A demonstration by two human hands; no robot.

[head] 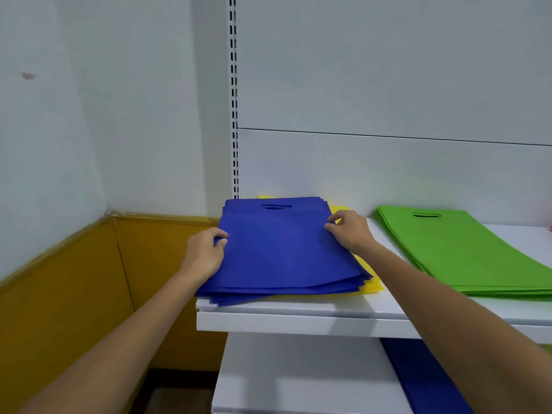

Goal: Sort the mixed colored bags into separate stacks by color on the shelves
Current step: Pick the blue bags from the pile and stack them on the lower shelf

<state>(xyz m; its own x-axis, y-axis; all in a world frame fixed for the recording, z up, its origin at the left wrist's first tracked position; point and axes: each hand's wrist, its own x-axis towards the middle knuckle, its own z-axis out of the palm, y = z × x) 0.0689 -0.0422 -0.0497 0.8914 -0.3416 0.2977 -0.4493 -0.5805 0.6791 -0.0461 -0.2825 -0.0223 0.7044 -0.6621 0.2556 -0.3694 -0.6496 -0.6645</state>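
The left hand (206, 252) gripped the left edge of the blue bags (277, 252), its fingers curled round that edge. The stack lay on the white shelf (298, 322), on top of yellow bags (372, 286) that peeked out at its back and right. The right hand (349, 231) pinched the stack's right edge between thumb and bent fingers, and further right, apart from it, the green bags (466, 252) lay flat on the same shelf.

Upper shelf (298, 322): white, front lip toward the camera.
Left end: yellow bags (373, 286) lie flat on it, only their rear and right edges showing under a blue stack (280, 249).
Right end: green stack (466, 252), flat, apart from the yellow.
Lower shelf (298, 377): white; a blue bag (427, 380) lies on its right part.
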